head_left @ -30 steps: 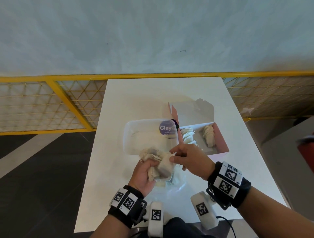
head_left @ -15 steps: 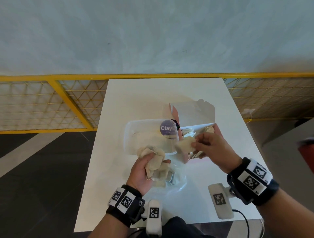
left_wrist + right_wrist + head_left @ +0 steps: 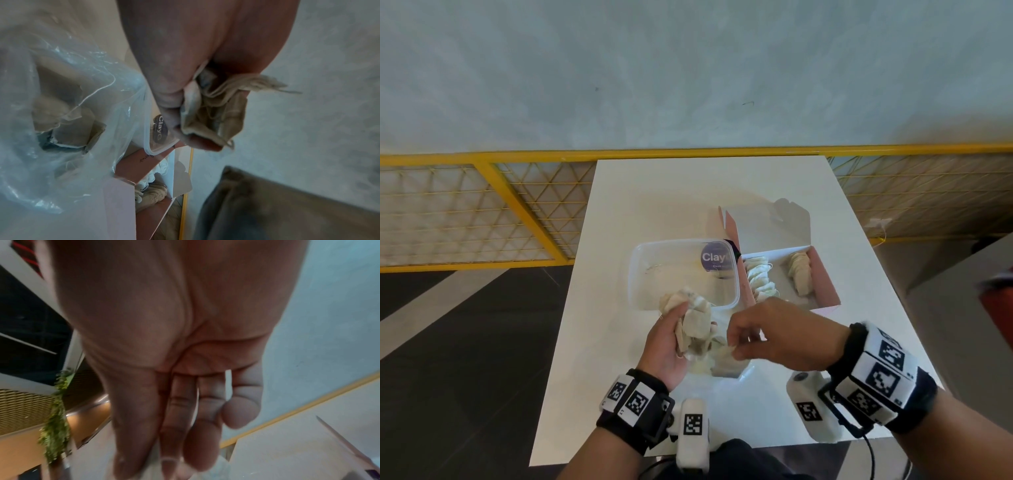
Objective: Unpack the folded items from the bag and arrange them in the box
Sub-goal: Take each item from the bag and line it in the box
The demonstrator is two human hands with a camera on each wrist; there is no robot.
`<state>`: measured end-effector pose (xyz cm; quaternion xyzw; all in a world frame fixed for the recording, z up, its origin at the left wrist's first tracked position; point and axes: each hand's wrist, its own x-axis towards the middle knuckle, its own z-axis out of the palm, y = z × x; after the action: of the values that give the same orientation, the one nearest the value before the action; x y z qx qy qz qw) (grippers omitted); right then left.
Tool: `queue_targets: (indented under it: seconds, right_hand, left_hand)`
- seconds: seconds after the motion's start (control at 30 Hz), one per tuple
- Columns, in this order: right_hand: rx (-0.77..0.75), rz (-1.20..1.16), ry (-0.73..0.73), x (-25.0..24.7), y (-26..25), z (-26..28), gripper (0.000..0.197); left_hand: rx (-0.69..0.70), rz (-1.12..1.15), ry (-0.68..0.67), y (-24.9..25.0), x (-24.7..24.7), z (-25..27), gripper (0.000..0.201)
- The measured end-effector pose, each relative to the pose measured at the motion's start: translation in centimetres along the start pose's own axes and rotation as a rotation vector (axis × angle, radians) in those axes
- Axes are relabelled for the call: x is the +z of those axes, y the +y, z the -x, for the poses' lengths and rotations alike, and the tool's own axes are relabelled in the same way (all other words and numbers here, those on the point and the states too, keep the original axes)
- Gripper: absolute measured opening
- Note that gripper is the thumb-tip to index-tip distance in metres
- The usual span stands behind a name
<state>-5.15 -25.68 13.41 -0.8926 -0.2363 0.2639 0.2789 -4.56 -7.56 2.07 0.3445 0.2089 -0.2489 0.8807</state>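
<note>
My left hand (image 3: 669,342) grips a bunch of folded beige pouches (image 3: 697,325) above the clear plastic bag (image 3: 726,368) on the table's near side. The left wrist view shows its thumb (image 3: 170,104) pressed on a folded pouch (image 3: 216,113), and more pouches lie inside the bag (image 3: 68,129). My right hand (image 3: 738,342) hovers just right of the bunch, over the bag's mouth, with fingers loosely bent and nothing in them. In the right wrist view its fingers (image 3: 174,426) are nearly straight. The pink box (image 3: 825,287) stands open behind it with two rows of pouches (image 3: 758,277) inside.
A clear plastic tub (image 3: 635,274) with a purple label sits left of the box, touching it. The box's lid (image 3: 770,226) stands upright behind. The white table (image 3: 688,192) ends at a yellow mesh railing (image 3: 482,212); floor lies left and right.
My right hand took one pouch from the left hand's bunch, carried it right to the pink box, and has come back to the bag with nothing in it. The left hand stayed put.
</note>
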Motion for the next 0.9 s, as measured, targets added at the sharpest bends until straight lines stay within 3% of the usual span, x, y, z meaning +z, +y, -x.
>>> queue_targets:
  seconds: [0.17, 0.43, 0.8, 0.9]
  right_hand:
    - [-0.140, 0.161, -0.005, 1.6, -0.2, -1.3, 0.008]
    - [-0.174, 0.243, 0.359, 3.8, 1.7, -3.9, 0.013]
    - [-0.175, 0.048, 0.530, 5.5, 3.1, -3.8, 0.019]
    - [-0.126, -0.106, 0.554, 5.3, 2.8, -3.5, 0.015]
  left_hand:
    - [0.008, -0.007, 0.046, 0.2, 0.4, -0.1, 0.034]
    - [0.069, 0.000, 0.055, 0.6, 1.0, -0.5, 0.023]
    - [0.066, -0.117, -0.016, 0.7, 1.0, 0.1, 0.018]
    - [0.072, -0.151, -0.025, 0.7, 0.7, 0.3, 0.018]
